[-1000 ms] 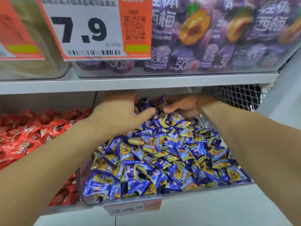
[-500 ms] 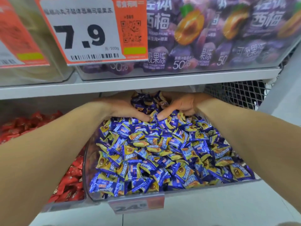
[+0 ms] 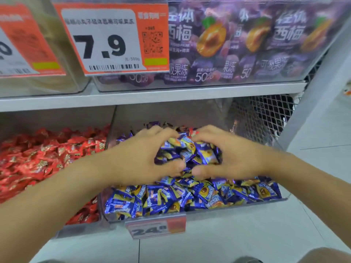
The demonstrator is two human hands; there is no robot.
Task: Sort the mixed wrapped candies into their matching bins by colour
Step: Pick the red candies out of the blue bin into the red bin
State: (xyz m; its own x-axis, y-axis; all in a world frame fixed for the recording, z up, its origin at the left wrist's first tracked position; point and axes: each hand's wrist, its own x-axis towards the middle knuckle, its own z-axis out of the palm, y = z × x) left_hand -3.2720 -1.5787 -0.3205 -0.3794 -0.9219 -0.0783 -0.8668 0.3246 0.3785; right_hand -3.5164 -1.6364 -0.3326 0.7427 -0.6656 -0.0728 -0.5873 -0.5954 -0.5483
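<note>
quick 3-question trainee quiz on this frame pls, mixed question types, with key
1. True or false: both hands are in the bin of red candies.
2. Multiple choice: what do the hands enclose between them? A) a heap of blue candies B) a price tag C) one purple pouch
3. Fill in: the large price tag on the upper shelf reads ___.

Key:
1. False. The left hand and right hand are both in the blue candy bin; the red candies fill the bin to its left.
2. A. Fingers and thumbs curl around a heap of blue candies.
3. 7.9, on the orange-and-white tag.
</note>
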